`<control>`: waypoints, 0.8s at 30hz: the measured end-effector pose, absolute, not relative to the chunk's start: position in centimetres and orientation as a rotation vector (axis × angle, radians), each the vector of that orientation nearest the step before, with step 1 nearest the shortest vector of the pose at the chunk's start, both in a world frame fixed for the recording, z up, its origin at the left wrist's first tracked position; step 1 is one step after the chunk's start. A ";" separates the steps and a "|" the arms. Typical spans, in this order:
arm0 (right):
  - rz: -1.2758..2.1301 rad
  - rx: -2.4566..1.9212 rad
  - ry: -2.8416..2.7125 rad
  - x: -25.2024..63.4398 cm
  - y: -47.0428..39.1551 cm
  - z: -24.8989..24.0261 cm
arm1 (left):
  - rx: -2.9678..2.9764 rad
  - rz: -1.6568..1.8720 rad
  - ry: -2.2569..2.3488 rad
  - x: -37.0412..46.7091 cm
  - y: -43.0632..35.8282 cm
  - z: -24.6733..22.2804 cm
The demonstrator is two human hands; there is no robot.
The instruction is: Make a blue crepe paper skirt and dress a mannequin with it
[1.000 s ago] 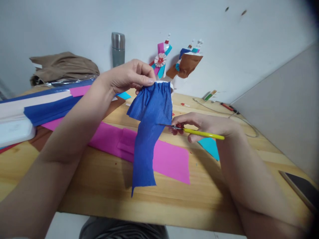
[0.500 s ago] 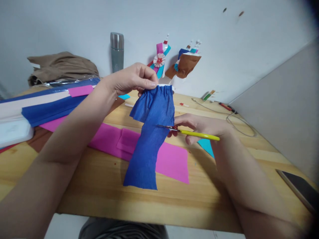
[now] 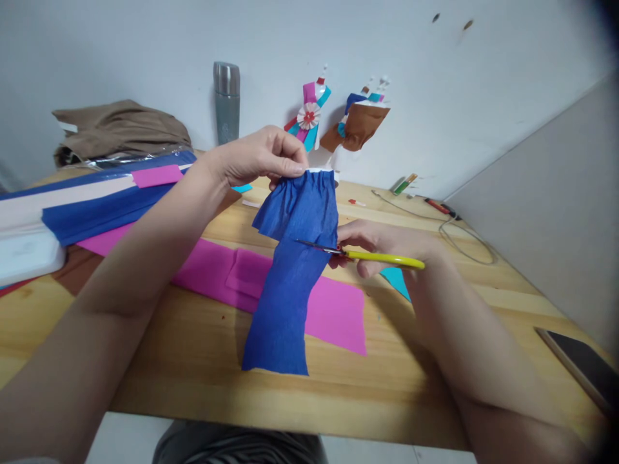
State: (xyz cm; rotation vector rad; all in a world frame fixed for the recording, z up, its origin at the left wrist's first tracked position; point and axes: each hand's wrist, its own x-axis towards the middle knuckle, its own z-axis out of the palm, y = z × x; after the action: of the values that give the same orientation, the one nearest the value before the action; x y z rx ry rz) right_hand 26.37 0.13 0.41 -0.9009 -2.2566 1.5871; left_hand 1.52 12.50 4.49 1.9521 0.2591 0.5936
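Observation:
Blue crepe paper (image 3: 280, 309) hangs above the table, gathered in pleats along a white strip (image 3: 320, 171) at its top. My left hand (image 3: 273, 154) pinches the upper left corner of this gathered edge. A long tail of the paper drops toward the table's front. In my right hand (image 3: 377, 241) are scissors (image 3: 382, 259) with yellow handles, pointing left. Their blades lie across the blue paper where the pleated part meets the tail. Some right fingers are hidden behind the paper and scissors.
Pink crepe paper (image 3: 338, 316) lies on the wooden table (image 3: 203, 367) below. At left are folded blue paper (image 3: 101, 212), a white case (image 3: 29, 254) and brown cloth (image 3: 126, 129). Behind stand a flask (image 3: 227, 109) and decorated paper figures (image 3: 309, 116). A phone (image 3: 580, 364) lies right.
The scissor blades have moved a little further left across the blue paper. The paper's tail has swung slightly right and down. My left hand keeps its pinch.

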 end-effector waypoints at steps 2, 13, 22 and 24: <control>1.588 -0.895 -2.233 26.3 0.1 0.3 | 1.970 0.593 0.271 1.5 12.6 4.5; 1.581 -0.978 -2.148 26.1 -0.1 0.4 | 1.988 0.601 0.256 1.3 13.0 4.2; 1.605 -1.134 -2.157 26.4 -0.1 1.1 | 2.047 0.576 0.363 0.9 13.3 4.4; 1.588 -1.099 -2.216 26.6 -0.2 1.3 | 2.057 0.583 0.396 0.9 13.2 4.5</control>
State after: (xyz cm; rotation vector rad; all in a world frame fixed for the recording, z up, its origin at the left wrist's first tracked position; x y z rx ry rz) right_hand 26.60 -0.24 1.25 -1.0990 -2.2163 1.5879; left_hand 0.87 13.24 4.51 2.0566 0.3963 0.5825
